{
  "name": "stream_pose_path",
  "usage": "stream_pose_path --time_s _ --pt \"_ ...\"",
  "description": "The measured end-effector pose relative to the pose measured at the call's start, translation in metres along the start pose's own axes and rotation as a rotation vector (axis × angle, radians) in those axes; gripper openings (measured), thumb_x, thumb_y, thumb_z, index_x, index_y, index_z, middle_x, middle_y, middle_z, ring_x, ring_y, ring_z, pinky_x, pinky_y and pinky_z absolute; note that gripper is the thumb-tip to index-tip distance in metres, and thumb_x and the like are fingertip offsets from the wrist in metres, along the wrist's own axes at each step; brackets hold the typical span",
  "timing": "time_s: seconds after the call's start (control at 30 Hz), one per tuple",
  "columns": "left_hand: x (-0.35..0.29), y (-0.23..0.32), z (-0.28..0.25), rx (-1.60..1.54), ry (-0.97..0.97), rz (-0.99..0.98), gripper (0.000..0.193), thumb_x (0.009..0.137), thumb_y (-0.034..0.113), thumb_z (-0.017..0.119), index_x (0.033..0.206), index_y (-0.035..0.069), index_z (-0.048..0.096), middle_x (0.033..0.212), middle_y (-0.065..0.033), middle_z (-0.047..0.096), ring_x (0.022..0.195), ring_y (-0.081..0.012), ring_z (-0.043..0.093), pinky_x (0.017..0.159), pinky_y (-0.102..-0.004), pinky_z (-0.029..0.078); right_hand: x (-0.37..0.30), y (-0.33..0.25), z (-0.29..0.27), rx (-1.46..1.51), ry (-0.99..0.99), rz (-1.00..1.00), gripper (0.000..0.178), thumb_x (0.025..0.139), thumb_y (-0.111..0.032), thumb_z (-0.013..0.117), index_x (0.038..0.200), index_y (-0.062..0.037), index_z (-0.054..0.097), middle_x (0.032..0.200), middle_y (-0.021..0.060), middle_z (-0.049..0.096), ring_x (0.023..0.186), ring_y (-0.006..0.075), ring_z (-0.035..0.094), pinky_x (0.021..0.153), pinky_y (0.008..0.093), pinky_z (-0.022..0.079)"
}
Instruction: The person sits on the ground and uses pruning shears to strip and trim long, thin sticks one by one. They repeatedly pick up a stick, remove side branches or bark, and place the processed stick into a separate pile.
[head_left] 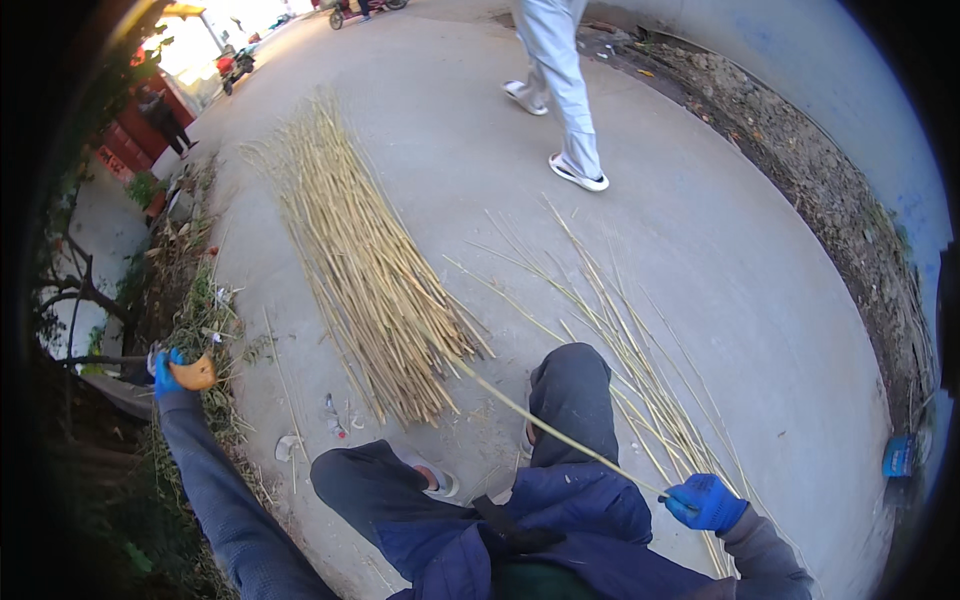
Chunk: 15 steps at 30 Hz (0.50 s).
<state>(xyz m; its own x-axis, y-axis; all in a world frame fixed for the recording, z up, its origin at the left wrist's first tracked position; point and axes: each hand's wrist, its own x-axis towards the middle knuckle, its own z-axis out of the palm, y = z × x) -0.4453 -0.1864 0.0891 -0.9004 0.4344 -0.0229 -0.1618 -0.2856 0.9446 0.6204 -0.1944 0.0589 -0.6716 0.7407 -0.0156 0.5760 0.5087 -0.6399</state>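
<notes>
My right hand (705,502), in a blue glove, is closed round the near end of a long thin stalk (545,428). That stalk slants up and left past my knee to the near end of a big bundle of dry, pale stalks (360,270) on the ground. Far out to the left, my gloved left hand (165,374) is closed on something with a curved tan end (194,374). What kind of thing it is, I cannot make out. Loose greenish-yellow stalks (645,385) lie fanned out on my right, some running beneath my right hand.
A person in pale trousers (562,85) and white sandals is on the pavement ahead. Weeds and branches (205,330) edge the left side. A strip of dirt (790,140) follows the wall at right, with a blue container (898,456) near it. Motorbikes (235,65) stand farther off.
</notes>
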Motion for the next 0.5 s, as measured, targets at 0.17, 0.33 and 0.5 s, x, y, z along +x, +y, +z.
stream_pose_path --time_s 0.17,0.33,0.5 --pt "-0.015 -0.027 -0.016 0.223 -0.11 -0.01 0.04 0.091 0.031 0.06 0.123 0.01 0.048 0.115 -0.0077 0.053 0.107 -0.0232 0.052 0.091 -0.0383 0.046 -0.007 0.041 0.004 -0.188 0.192 0.017 0.016 0.082 -0.018 0.072 0.096 -0.0095 0.073 0.066 0.0109 0.063 0.054 0.0272 0.055 0.053 0.0382 0.048" --pt "-0.118 -0.13 0.014 0.482 -0.168 -0.234 0.046 0.092 0.035 0.058 0.128 0.01 0.045 0.121 -0.0083 0.051 0.114 -0.024 0.048 0.095 -0.0394 0.042 0.008 0.101 0.016 -0.435 0.329 0.059 0.011 0.087 -0.019 0.062 0.081 -0.0117 0.058 0.058 0.0067 0.056 0.053 0.0285 0.056 0.054 0.041 0.044" --pt "-0.185 -0.184 0.052 0.628 -0.221 -0.384 0.052 0.093 0.039 0.056 0.134 0.009 0.042 0.128 -0.0089 0.049 0.12 -0.0247 0.044 0.1 -0.0405 0.038 0.032 0.16 0.041 -0.591 0.213 0.39 0.009 0.085 -0.02 0.057 0.077 -0.0147 0.058 0.062 0.0034 0.061 0.059 0.0249 0.062 0.056 0.0432 0.043"
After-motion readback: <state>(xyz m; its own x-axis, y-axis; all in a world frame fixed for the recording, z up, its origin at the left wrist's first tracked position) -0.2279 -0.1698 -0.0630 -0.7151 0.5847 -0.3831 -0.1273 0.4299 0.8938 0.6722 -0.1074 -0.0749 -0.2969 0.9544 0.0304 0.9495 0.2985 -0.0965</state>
